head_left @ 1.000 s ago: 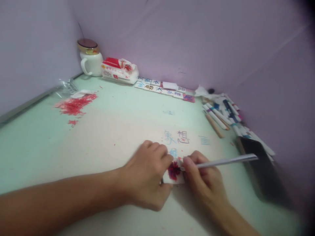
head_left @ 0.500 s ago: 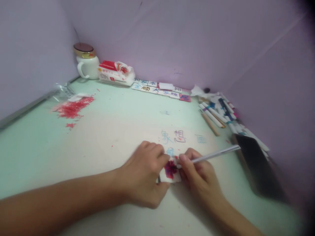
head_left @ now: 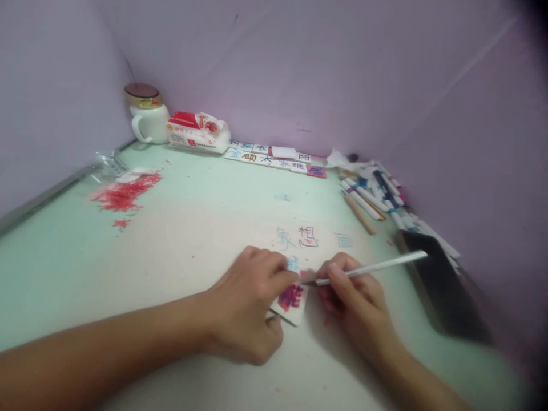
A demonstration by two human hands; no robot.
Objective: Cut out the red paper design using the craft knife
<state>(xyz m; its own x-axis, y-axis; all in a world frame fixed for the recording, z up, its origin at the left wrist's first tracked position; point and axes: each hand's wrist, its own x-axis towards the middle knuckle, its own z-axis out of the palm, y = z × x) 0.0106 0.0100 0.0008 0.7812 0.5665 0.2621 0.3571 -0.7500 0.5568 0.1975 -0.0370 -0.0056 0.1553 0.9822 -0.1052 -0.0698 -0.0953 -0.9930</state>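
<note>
Under the fingers of my left hand (head_left: 246,305) is a small white rubber block (head_left: 295,313), its top face inked red and purple with a character. The thumb is bent at the block's near left side, and the fingers lie over its left part, hiding it. My right hand (head_left: 353,291) pinches a slim silver craft knife (head_left: 381,265) like a pen. The knife's dark tip is at the block's upper right, close to my left fingertips; whether it touches the block I cannot tell. Colored handwritten characters (head_left: 307,237) show on the tabletop just beyond.
A black phone (head_left: 443,285) lies at the right, with several markers (head_left: 363,200) behind it. Lettered blocks (head_left: 268,160) line the back wall beside a tissue pack (head_left: 199,134) and a white lidded mug (head_left: 149,123). Red crumbs (head_left: 128,193) are scattered at the left.
The block has turned a little and shifted slightly left under my left hand. The knife tip has moved off the inked face toward the block's upper right.
</note>
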